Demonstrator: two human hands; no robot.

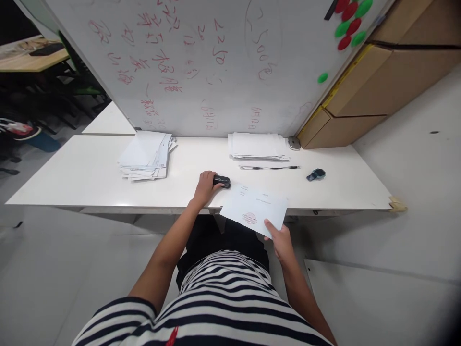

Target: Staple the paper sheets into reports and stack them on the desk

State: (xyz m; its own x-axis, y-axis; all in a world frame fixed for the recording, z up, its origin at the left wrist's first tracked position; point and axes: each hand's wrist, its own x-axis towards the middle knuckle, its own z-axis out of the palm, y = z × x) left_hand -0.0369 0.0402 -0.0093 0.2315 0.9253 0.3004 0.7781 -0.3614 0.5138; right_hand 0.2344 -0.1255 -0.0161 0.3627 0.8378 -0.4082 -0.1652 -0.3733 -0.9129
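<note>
My left hand (pixel 206 187) is closed around a black stapler (pixel 222 181) near the table's front edge. Just right of it, my right hand (pixel 280 236) pinches the lower right corner of a printed paper sheet (pixel 257 204), thumb on top. The sheet bears small print and a round red stamp, and it reaches over the table edge. Its upper left corner lies close to the stapler's front end; whether they touch I cannot tell. A messy stack of papers (pixel 146 156) lies to the left, and a neater paper stack (pixel 257 145) sits further back.
On the white table (pixel 90 178) are a pen (pixel 269 167) and a dark wristwatch (pixel 316 174). A whiteboard (pixel 230 72) with red writing and magnets rises behind. Cardboard boxes (pixel 360 86) stand at the right, beside a small grey object (pixel 294 143).
</note>
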